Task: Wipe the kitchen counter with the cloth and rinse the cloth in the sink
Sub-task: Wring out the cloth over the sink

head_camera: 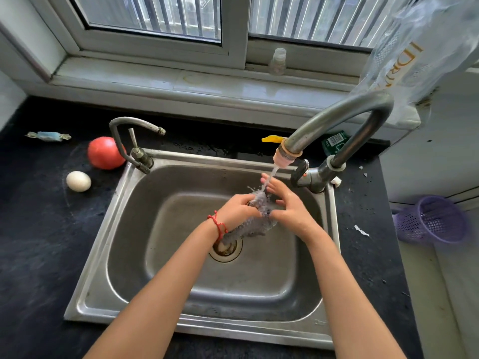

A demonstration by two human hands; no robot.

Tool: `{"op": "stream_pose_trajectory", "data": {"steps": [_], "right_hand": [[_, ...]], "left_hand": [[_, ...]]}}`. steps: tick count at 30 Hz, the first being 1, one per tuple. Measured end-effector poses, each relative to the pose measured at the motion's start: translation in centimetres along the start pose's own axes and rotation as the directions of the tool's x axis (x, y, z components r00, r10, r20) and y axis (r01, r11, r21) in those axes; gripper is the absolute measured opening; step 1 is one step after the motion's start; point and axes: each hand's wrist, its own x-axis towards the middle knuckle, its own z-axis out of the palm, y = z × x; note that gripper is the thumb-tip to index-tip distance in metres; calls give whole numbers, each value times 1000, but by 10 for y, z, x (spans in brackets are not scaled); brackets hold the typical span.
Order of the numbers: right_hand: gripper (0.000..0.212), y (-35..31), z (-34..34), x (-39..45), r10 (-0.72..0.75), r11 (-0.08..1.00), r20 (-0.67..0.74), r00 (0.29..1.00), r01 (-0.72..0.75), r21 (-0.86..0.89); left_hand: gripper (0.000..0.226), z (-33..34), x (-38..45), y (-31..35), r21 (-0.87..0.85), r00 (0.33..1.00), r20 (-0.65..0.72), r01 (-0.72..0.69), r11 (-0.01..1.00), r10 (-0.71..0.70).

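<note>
A wet grey cloth [255, 221] hangs between both hands over the steel sink [103, 255], its lower end trailing toward the drain [226, 251]. My left hand [239, 209], with a red string at the wrist, grips the cloth from the left. My right hand [287, 203] presses the cloth from the right, fingers partly spread. Water runs from the big curved tap [337, 120] with a pink nozzle [285, 156] onto the cloth's top. The dark counter [39, 242] surrounds the sink.
On the counter to the left lie a tomato [105, 152], a white egg [78, 180] and a wrapped candy [48, 136]. A smaller tap [129, 141] stands at the sink's back left corner. A purple basket [432, 218] sits to the right. A small bottle [277, 60] stands on the windowsill.
</note>
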Motion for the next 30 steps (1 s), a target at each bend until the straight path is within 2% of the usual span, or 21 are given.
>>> {"op": "stream_pose_trajectory", "data": {"steps": [2, 4, 7, 8, 11, 14, 15, 17, 19, 21, 23, 26, 28, 30], "right_hand": [[76, 1, -1, 3, 12, 999, 137, 991, -5, -51], [55, 3, -2, 4, 16, 977, 98, 995, 5, -213], [12, 9, -8, 5, -7, 887, -17, 1000, -2, -461], [9, 10, -9, 5, -7, 873, -42, 999, -14, -488], [16, 11, -5, 2, -9, 874, -108, 994, -45, -484], [11, 10, 3, 0, -25, 880, -275, 961, -110, -463], [10, 10, 5, -1, -28, 885, -344, 939, -137, -446], [10, 11, 9, -2, 19, 921, -457, 889, -193, -337], [16, 10, 15, -2, 109, 963, -494, 863, -215, -163], [22, 8, 19, -2, 158, 975, -500, 851, -213, -55], [29, 6, 18, -3, 159, 976, -487, 859, -212, -56], [29, 4, 19, -3, 171, 980, -386, 907, -197, -29], [28, 1, 24, -3, 201, 978, -319, 926, -172, 116], [29, -2, 30, -2, 232, 954, -268, 935, -165, 250]], "left_hand": [[20, -6, -3, 6, 190, 997, 63, -44, 981, 33], [19, -11, -4, 6, 353, 997, 58, -61, 934, 44], [23, -16, -5, 0, 483, 990, -74, -72, 872, 122], [24, -18, -5, -3, 498, 978, -133, -76, 864, 162], [21, -21, -5, -13, 540, 939, -273, -30, 841, 209], [17, -21, -6, -19, 559, 890, -401, 49, 828, 218], [15, -21, -6, -20, 531, 861, -457, 62, 845, 224], [10, -17, -5, -20, 355, 822, -547, 54, 933, 160], [9, -9, -4, -16, 170, 826, -561, 55, 984, 51], [9, 1, -1, -14, 132, 837, -547, 51, 990, 30], [10, 6, 2, -10, 111, 842, -538, 44, 993, 23], [11, 8, 5, -5, -17, 888, -457, 37, 999, -41], [17, 12, 4, 1, -139, 916, -392, 30, 990, -82], [14, 17, -1, 7, -275, 942, -315, 26, 961, -115]]}}
